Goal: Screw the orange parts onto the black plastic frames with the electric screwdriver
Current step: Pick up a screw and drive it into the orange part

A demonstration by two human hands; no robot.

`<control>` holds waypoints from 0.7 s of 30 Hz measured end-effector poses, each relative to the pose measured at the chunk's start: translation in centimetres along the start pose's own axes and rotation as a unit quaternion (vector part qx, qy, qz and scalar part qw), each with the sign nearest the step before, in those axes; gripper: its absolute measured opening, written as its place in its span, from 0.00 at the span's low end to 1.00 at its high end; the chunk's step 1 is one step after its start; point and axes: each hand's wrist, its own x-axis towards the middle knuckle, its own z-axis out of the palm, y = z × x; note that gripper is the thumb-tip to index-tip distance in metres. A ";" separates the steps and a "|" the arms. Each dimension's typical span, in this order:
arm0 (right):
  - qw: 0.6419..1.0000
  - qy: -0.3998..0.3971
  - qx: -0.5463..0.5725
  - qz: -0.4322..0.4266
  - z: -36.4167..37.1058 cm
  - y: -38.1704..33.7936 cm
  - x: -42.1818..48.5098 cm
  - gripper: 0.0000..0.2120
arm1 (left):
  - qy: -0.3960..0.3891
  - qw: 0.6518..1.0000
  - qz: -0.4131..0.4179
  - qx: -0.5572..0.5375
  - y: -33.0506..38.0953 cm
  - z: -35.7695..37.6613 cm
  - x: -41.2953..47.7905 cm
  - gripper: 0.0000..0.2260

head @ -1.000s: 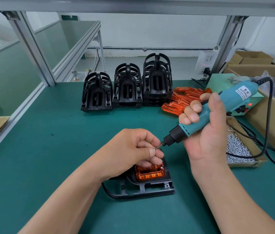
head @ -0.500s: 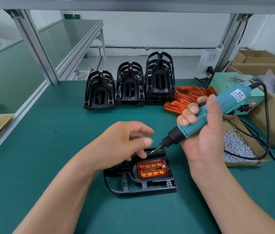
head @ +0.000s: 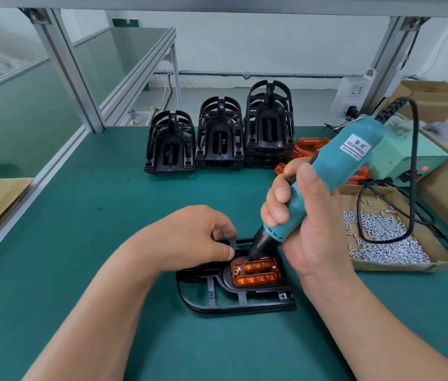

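The right hand [head: 316, 235] wraps its grip round the electric screwdriver [head: 346, 160], bit on the orange part [head: 258, 276] seated in the black frame [head: 233, 306] on the table [head: 79, 215], while the left hand [head: 189, 237] pinches the frame's far edge.

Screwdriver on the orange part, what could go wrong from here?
The electric screwdriver leans, so its bit could slip off the screw and scar the orange part. The left hand holds the black frame right beside the bit and might get nicked. The cable loops over the screw box and could snag.
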 end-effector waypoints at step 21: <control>0.965 -0.172 -0.199 -0.015 2.6 0.6 0.3 0.09 | 0.008 1.000 0.000 -0.029 0.6 0.3 -0.3 0.05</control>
